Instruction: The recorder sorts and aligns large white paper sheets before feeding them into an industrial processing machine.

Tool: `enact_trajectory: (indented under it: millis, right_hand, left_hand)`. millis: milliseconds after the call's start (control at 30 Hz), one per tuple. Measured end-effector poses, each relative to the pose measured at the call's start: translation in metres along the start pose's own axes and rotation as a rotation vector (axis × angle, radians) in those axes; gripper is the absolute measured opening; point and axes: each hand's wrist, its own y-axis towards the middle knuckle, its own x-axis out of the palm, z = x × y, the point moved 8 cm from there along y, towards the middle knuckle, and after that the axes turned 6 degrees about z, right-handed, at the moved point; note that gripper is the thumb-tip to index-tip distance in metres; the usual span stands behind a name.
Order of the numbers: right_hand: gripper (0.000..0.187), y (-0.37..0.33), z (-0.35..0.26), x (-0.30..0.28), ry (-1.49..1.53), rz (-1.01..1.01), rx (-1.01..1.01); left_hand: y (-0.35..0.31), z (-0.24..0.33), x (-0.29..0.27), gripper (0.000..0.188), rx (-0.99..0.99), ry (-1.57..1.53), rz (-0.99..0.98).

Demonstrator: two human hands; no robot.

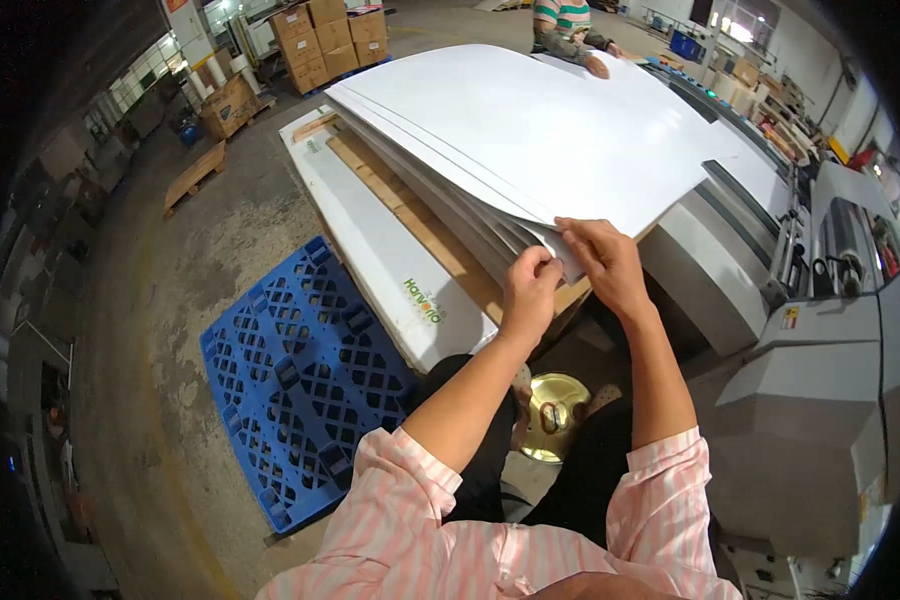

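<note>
A stack of large white sheets (510,130) lies in front of me, its layers fanned apart along the left edge. My right hand (606,262) grips the near corner of the top sheet between thumb and fingers, and that corner is lifted a little. Just left of it, my left hand (532,290) is closed at the edges of the lower sheets, fingers curled; its fingertips pinch a sheet edge there. Under the stack is a wooden board strip (410,215) on a white panel (370,250) with printed lettering.
A blue plastic pallet (300,390) lies on the floor at left. A large grey machine (810,400) stands at right. At the far side, a co-worker's hand (597,66) rests on the sheets. Cardboard boxes (320,45) are piled at the back. A round gold-coloured lid-like disc (560,390) is between my legs.
</note>
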Motion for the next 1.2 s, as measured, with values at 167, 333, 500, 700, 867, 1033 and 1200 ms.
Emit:
enact_trajectory:
  millis: [167,333,500,700,867,1033,1200]
  right_hand:
    - [0.03,-0.002,0.001,0.002,0.009,-0.104,-0.164]
    - [0.037,-0.007,-0.009,-0.009,-0.115,-0.097,-0.278]
    - [0.029,-0.001,0.014,-0.003,0.127,0.019,-0.039]
    - [0.034,0.004,0.057,-0.01,0.802,0.39,0.445]
    - [0.03,-0.001,0.021,-0.021,0.316,0.378,0.158]
    - [0.019,-0.002,0.019,0.003,-0.066,0.021,0.028]
    - [0.022,-0.006,-0.012,-0.007,-0.209,0.116,-0.25]
  left_hand:
    - [-0.002,0.007,-0.003,0.016,0.002,0.061,-0.018]
    - [-0.002,0.0,-0.002,0.035,-0.164,-0.181,0.054]
    - [0.002,0.005,-0.004,0.032,0.027,0.115,0.039]
    - [0.0,0.006,-0.003,0.022,0.036,0.217,0.004]
    - [0.003,0.007,-0.007,0.023,0.073,0.299,-0.001]
    - [0.001,0.003,-0.007,0.059,-0.05,-0.076,0.018]
    - [0.002,0.018,-0.011,0.071,-0.04,-0.188,0.054]
